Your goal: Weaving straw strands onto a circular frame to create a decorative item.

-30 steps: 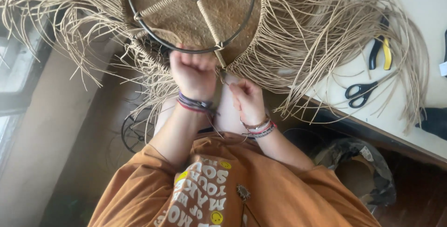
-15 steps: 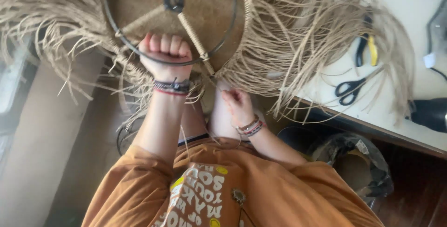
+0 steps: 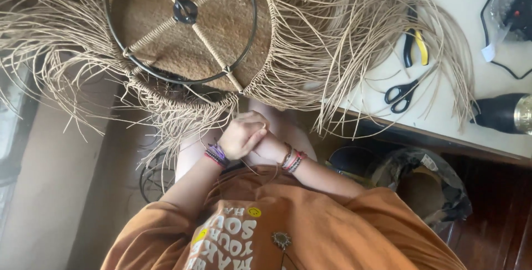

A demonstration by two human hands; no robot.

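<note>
- Head view, work piece: a round woven fibre shade (image 3: 221, 32) lies partly on the near left corner of the white tabletop (image 3: 471, 4) and overhangs the person's lap; its black metal ring (image 3: 252, 37) and wrapped spokes meet at a dark central hub (image 3: 184, 11)
- Head view, loose ends: long pale fibre strands (image 3: 343, 54) fan out from the rim, over the tabletop to the right and down past the table's near edge
- Head view, hands: the left hand (image 3: 239, 136) is curled closed over the right hand (image 3: 270, 148), the two pressed together just below the shade's near rim; the right hand's fingers are largely covered, so its grip cannot be told, nor whether a strand is pinched between the hands
- Head view, change: half a second ago the left hand gripped the metal ring, well above the right; it is now off the ring and down against the right hand, and the shade rests unsupported by either hand, which suggests that handling has passed from the frame to the strands at the rim
- Head view, tools: yellow-handled pliers (image 3: 415, 45) and black scissors (image 3: 402, 94) lie untouched near the tabletop's near edge, among the strand tips; a black cylindrical tool (image 3: 501, 114) lies at the right edge
</note>
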